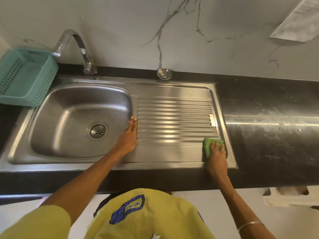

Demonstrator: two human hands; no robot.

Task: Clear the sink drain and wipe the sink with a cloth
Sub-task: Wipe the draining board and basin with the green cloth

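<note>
A stainless steel sink (51, 152) with a ribbed draining board (176, 118) on its right is set into a dark, glossy stone table (267, 118). The round basin drain (97, 131) sits bare in the bottom of the bowl, its small holes showing, while the loose round metal strainer (164, 74) rests apart from it — up on the dark ledge at the back, against the marbled grey wall (155, 23).

The right hand (216, 153) presses a folded green cloth (208, 144) flat onto the near right corner of the draining board, fingers curled over the cloth and gripping it. The left hand (129, 135) lies open and flat, holding nothing, palm down on the steel strip between bowl and ribs, fingertips just at the bowl's right rim.

A curved chrome tap (76, 47) stands at the back left, its spout reaching toward a teal perforated plastic basket (25, 76) that sits on the table beside the sink's left end. A thin silver bangle (250, 225) circles the right forearm, and a yellow garment with a blue print (138, 213) fills the lower edge of the view.
</note>
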